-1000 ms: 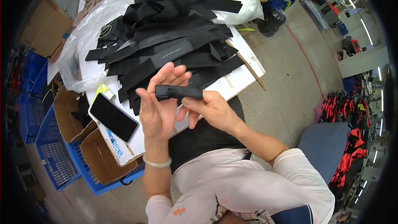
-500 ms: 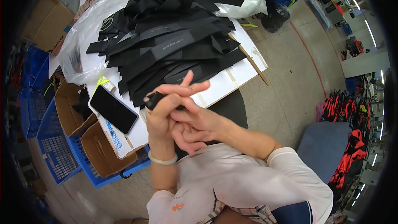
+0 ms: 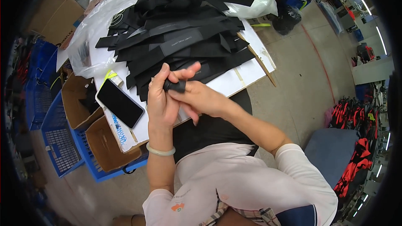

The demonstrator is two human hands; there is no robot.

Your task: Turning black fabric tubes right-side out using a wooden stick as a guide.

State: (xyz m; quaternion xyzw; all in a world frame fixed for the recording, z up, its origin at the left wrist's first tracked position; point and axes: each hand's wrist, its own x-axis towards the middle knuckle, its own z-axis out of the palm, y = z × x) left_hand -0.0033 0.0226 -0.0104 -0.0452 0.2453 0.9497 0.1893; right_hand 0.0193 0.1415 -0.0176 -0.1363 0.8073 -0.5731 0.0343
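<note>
R hand (image 3: 204, 98) gripping blk roll (image 3: 179, 86), L hand (image 3: 161, 102) touching it, L grip unclear

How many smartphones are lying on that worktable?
1: a smartphone, dark screen up, near the left edge of the white worktable, to the left of the left hand. Others could be hidden under the heaped black fabric strips.

Worn on the head, one wide fisheye looks steeply down, fairly near — hands (image 3: 202, 98) around mid-frame, table (image 3: 224, 83) upper centre, shirt (image 3: 238, 165) lower centre.
</note>
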